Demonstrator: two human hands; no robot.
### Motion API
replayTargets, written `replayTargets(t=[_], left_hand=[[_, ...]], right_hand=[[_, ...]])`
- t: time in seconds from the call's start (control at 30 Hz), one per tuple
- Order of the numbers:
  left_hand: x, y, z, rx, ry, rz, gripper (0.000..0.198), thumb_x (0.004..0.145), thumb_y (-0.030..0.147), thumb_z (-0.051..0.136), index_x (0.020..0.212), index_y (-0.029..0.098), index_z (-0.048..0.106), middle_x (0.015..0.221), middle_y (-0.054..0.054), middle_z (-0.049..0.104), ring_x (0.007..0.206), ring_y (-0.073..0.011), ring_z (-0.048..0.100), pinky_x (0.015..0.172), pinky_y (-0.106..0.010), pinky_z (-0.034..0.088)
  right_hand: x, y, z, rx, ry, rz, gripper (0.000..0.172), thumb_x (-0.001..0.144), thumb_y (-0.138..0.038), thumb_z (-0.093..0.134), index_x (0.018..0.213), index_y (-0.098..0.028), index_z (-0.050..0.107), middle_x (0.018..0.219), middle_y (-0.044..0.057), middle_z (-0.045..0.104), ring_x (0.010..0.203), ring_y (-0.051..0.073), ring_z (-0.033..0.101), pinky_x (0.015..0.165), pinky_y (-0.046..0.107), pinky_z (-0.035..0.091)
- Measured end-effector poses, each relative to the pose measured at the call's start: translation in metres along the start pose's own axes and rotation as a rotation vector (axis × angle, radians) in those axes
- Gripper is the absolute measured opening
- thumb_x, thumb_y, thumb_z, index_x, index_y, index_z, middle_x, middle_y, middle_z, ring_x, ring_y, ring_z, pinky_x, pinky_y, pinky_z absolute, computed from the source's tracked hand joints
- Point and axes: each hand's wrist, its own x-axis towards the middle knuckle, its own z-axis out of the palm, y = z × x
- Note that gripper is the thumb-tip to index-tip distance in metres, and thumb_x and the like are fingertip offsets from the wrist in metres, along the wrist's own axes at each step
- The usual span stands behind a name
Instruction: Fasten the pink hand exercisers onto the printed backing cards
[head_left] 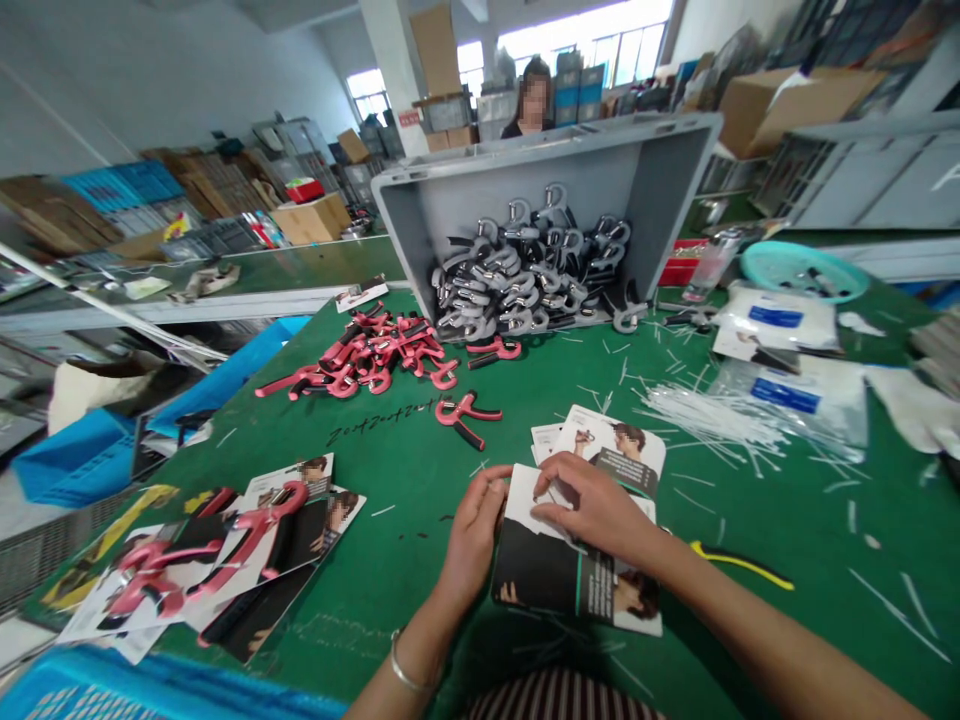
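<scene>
My left hand [474,530] pinches the left edge of a printed backing card [559,570] that lies on the green table [420,470] right in front of me. My right hand [592,505] rests on top of the card's upper part, fingers curled and pressed on it. Just beyond lies a small stack of the same cards [619,445]. A single pink hand gripper [466,412] lies a little farther out, to the left of the stack.
A pile of pink hand grippers [367,360] lies at the left centre. A grey crate [540,190] tipped on its side holds several grey grippers [525,275]. Carded pink grippers [202,560] lie at the near left. White cable ties [705,410], plastic bags [780,330] and a yellow-handled tool [739,563] are on the right. A person [534,100] sits behind the crate.
</scene>
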Motion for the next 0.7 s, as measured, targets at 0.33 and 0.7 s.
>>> replayTargets(t=[0.33,0.7], left_hand=[[0.012,0.007,-0.001,0.053,0.004,-0.033,0.046,0.076,0.041,0.073,0.111,0.017,0.059,0.104,-0.008,0.068,0.075,-0.0157,0.064,0.065,-0.025,0.047],[0.009,-0.01,-0.011,-0.29,0.12,-0.122,0.039,0.077,0.038,0.073,0.106,0.014,0.065,0.09,-0.006,0.072,0.073,-0.0137,0.065,0.066,-0.024,0.048]], right_hand=[[-0.005,-0.006,0.02,0.106,-0.009,-0.107,0.005,0.091,-0.024,0.063,0.086,-0.023,0.062,0.116,0.006,0.059,0.108,0.02,0.057,0.094,0.037,0.045],[-0.021,-0.002,-0.032,-0.186,0.111,-0.116,0.017,0.094,-0.03,0.059,0.108,-0.028,0.067,0.132,0.007,0.058,0.123,0.027,0.048,0.104,0.049,0.034]])
